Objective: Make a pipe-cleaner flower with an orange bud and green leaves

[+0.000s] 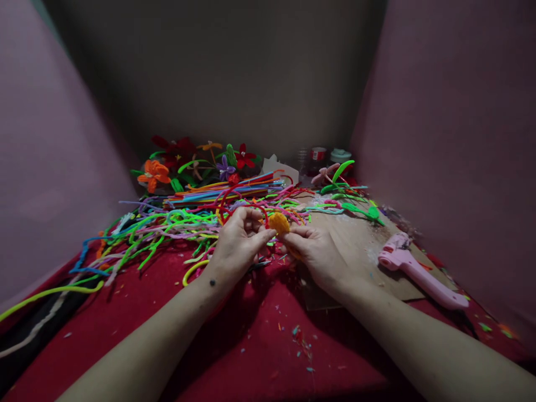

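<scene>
Both of my hands meet over the middle of a red cloth (234, 346). Between their fingertips is a small orange pipe-cleaner coil (279, 223), round and fuzzy. My left hand (238, 240) pinches it from the left with thumb and fingers. From the right, my right hand (316, 251) grips it, and an orange strand trails down under that hand. Just beyond the hands lies a tangle of loose pipe cleaners (176, 223) in green, pink, red and purple.
Finished pipe-cleaner flowers (192, 159) lie at the back left behind a bundle of straight stems (226, 192). A brown cardboard sheet (360, 245) on the right carries a pink glue gun (412, 268) and green leaf shapes (355, 206). Small jars (329, 156) stand at the back. Pink walls close in both sides.
</scene>
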A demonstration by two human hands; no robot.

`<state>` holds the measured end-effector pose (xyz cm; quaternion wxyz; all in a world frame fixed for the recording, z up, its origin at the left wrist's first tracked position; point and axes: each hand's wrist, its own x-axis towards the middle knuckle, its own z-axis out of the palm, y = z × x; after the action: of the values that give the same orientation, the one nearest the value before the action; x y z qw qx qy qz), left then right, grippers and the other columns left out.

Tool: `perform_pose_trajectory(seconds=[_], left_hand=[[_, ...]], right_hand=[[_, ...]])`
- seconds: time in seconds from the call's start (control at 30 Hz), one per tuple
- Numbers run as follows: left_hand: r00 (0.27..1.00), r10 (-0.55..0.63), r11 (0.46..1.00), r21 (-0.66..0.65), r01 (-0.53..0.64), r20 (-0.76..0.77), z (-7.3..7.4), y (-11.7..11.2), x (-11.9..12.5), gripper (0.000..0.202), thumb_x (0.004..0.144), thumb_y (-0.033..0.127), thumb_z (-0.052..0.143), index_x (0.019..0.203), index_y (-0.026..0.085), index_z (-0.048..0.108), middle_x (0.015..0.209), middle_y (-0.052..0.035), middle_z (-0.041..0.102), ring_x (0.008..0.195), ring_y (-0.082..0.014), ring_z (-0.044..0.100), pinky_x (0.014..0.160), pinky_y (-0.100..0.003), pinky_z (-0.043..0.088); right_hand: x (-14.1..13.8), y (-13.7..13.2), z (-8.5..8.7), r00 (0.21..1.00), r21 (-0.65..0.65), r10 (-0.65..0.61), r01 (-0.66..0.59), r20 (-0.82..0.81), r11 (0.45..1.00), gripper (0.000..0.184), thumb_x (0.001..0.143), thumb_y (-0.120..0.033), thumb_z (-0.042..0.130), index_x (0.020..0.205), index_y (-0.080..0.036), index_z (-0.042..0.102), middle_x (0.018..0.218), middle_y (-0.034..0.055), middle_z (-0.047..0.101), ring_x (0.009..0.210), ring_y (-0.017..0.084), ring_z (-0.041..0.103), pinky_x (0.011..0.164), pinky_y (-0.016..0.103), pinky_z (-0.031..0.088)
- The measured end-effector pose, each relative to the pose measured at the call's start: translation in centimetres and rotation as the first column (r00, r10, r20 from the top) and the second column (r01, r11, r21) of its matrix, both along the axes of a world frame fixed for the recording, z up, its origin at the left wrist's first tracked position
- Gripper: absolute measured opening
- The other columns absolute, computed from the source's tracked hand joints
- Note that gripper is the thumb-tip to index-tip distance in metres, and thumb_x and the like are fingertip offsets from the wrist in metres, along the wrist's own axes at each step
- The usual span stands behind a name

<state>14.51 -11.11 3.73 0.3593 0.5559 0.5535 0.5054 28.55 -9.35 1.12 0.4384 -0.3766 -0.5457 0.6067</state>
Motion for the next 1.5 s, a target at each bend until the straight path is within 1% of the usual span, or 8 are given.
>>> perform_pose_trajectory(seconds=[0.13,0.23,0.43,0.6,0.9,1.07,1.23,1.5], left_hand=[[0.997,-0.074,0.997,-0.032,0.073,-0.034,-0.1,0.0,0.0,0.021,0.068,0.027,0.065,0.077,0.017,0.049,0.061,0.0031,0.056,0.039,-0.0063,0.045,0.035,-0.019,0.035],[0.993,-0.092,0.995,-0.052,0.088,-0.077,-0.1,-0.2,0.0,0.016,0.072,0.028,0.061,0.068,0.017,0.05,0.053,0.0036,0.053,0.038,-0.0068,0.044,0.036,-0.019,0.033],[0.989,-0.101,0.991,-0.102,0.09,-0.107,-0.1,-0.3,-0.1,0.017,0.076,0.03,0.056,0.067,0.018,0.049,0.047,0.0048,0.051,0.036,-0.0073,0.041,0.037,-0.019,0.032],[0.991,-0.129,0.983,-0.14,0.123,-0.042,-0.2,-0.1,-0.1,0.014,0.077,0.029,0.054,0.073,0.017,0.05,0.053,0.0035,0.055,0.038,-0.0068,0.043,0.039,-0.019,0.034],[0.979,-0.2,0.961,-0.188,0.203,0.036,-0.4,-0.1,0.0,0.014,0.074,0.029,0.054,0.074,0.015,0.053,0.058,0.0018,0.057,0.041,-0.0075,0.048,0.04,-0.019,0.038],[0.986,-0.169,0.971,-0.169,0.168,0.007,-0.3,-0.1,0.1,0.013,0.071,0.028,0.055,0.069,0.015,0.053,0.051,0.0037,0.054,0.037,-0.007,0.045,0.038,-0.019,0.035],[0.989,-0.14,0.982,-0.133,0.133,-0.046,-0.1,-0.4,0.4,0.012,0.071,0.027,0.054,0.067,0.016,0.053,0.045,0.0053,0.05,0.034,-0.0069,0.042,0.034,-0.018,0.031],[0.992,-0.106,0.984,-0.149,0.095,-0.071,0.1,-0.8,0.7,0.011,0.072,0.023,0.052,0.064,0.016,0.054,0.04,0.0058,0.048,0.031,-0.0066,0.04,0.033,-0.017,0.028]], right_hand=[[0.0,0.7,-0.6,0.99,-0.186,0.012,-0.039,-0.143,0.982,0.017,0.067,-0.029,0.06,0.073,-0.013,0.06,0.056,-0.0013,0.057,0.039,0.007,0.046,0.039,0.02,0.036],[-0.1,0.9,-0.9,0.975,-0.241,0.028,-0.082,-0.221,0.967,0.016,0.066,-0.027,0.063,0.073,-0.013,0.059,0.056,-0.0006,0.058,0.042,0.008,0.049,0.042,0.021,0.04],[-0.2,1.0,-1.2,0.944,-0.247,0.081,-0.166,-0.32,0.955,0.008,0.068,-0.019,0.06,0.066,-0.012,0.057,0.054,-0.0004,0.058,0.041,0.006,0.049,0.043,0.02,0.041],[-0.1,1.1,-1.1,0.934,-0.238,0.111,-0.199,-0.34,0.951,0.01,0.066,-0.019,0.062,0.073,-0.012,0.057,0.058,0.0003,0.06,0.043,0.007,0.052,0.045,0.021,0.043],[-0.3,0.8,-1.0,0.963,-0.228,0.076,-0.138,-0.259,0.964,0.022,0.062,-0.023,0.064,0.078,-0.018,0.05,0.056,0.0,0.063,0.043,0.012,0.057,0.042,0.023,0.045],[-0.5,0.5,-0.8,0.968,-0.186,0.015,-0.063,-0.252,0.981,0.015,0.061,-0.024,0.064,0.071,-0.017,0.055,0.054,-0.0034,0.059,0.045,0.01,0.055,0.049,0.025,0.045],[-0.5,0.6,-0.9,0.975,-0.106,-0.022,-0.002,-0.222,0.994,0.009,0.06,-0.022,0.063,0.064,-0.015,0.058,0.053,-0.003,0.056,0.046,0.008,0.048,0.046,0.021,0.035],[-0.6,0.5,-1.0,0.969,-0.173,-0.026,-0.017,-0.244,0.985,0.012,0.057,-0.021,0.064,0.059,-0.016,0.054,0.052,-0.0036,0.055,0.045,0.008,0.048,0.046,0.022,0.037]])
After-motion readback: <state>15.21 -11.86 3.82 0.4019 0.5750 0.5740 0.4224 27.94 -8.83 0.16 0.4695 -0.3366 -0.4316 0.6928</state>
